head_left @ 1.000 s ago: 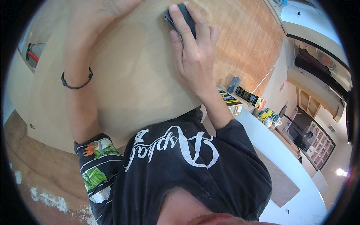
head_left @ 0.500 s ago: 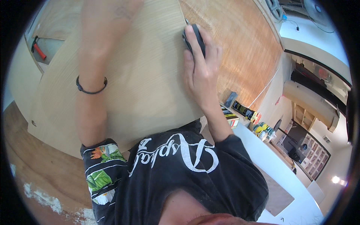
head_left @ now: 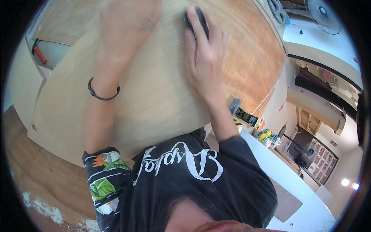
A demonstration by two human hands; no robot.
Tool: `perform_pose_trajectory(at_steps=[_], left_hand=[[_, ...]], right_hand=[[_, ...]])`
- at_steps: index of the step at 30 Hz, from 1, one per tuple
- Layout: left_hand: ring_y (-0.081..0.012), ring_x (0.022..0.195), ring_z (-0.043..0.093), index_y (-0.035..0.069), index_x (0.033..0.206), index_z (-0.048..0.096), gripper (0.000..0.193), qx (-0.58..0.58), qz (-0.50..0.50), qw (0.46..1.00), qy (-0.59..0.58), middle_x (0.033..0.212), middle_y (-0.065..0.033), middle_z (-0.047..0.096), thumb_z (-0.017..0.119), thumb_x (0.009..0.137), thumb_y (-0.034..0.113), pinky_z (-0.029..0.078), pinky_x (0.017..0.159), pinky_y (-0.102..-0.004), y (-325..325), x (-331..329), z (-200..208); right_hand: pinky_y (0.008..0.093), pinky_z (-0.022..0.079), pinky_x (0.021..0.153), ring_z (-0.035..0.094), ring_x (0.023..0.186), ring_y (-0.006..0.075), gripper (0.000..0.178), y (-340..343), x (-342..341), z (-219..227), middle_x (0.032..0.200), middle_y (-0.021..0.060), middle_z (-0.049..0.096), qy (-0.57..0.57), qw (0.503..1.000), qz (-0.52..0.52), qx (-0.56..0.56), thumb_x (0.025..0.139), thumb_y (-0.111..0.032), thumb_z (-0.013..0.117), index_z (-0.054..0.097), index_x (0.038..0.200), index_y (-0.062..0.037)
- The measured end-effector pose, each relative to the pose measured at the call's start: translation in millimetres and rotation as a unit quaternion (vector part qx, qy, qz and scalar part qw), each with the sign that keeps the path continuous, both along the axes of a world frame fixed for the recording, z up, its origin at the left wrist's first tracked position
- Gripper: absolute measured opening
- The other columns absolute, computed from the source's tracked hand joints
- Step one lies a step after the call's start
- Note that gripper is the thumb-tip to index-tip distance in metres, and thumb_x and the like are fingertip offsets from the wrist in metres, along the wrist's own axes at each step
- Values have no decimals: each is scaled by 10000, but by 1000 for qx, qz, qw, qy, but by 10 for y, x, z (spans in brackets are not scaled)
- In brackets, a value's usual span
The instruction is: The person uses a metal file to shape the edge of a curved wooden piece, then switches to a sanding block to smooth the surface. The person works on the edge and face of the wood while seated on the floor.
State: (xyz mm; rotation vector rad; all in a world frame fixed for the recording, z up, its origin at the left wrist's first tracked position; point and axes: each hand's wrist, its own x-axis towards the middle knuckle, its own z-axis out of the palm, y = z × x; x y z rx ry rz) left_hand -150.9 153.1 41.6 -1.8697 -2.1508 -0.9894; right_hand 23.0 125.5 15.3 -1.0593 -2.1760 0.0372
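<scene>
With right hand (head_left: 206, 56), grips one dark grey oblong block (head_left: 201, 23), partly hidden under fingers (head_left: 197, 26), at the right edge of one broad pale wood-grain panel (head_left: 158, 104). With left hand (head_left: 131, 21) blurred and cut off above, cannot tell whether holding or released. Also see one red-handled hammer (head_left: 39, 55) at far left and, beside the right forearm (head_left: 223, 120), one blue-grey block (head_left: 234, 105), one black tube (head_left: 247, 117) and one yellow-marked box (head_left: 239, 125), mostly blocked from view by that forearm.
</scene>
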Motion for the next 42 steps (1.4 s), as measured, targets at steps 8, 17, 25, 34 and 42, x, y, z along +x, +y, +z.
perform_pose_trajectory(at_steps=[8,17,25,34,42], left_hand=[[-432,633,612,52,880,615,211,38,-7,999,28,674,-248,601,529,983,214,474,562,-507,-11,-43,-33],[-430,631,617,46,875,596,209,16,1,1000,2,648,-248,596,517,993,201,481,555,-507,-31,-27,-18],[-420,603,620,59,862,589,221,55,-21,998,-4,646,-229,608,513,995,217,480,538,-498,-18,-43,-6],[-410,623,634,63,862,597,208,37,-16,999,2,653,-216,617,522,986,212,486,550,-492,-38,-43,3],[-406,624,625,75,862,599,198,47,-33,998,-18,653,-216,609,534,981,219,487,566,-488,-33,-57,-9]], right_hand=[[423,481,801,514,917,341,402,43,-53,12,1240,170,567,22,999,11,33,883,-113,660,616,1281,-74],[437,461,874,525,980,367,417,137,-168,99,1240,188,572,15,1000,15,10,881,-97,660,603,1292,-63],[451,426,945,528,1095,407,392,282,-235,158,1276,247,547,8,999,51,4,959,-75,540,542,1339,19],[468,426,939,539,1094,412,405,295,-273,153,1255,243,558,2,999,32,28,935,-47,561,543,1335,16],[463,426,939,542,1090,412,395,281,-272,123,1252,245,568,8,999,21,29,938,-57,563,550,1325,20]])
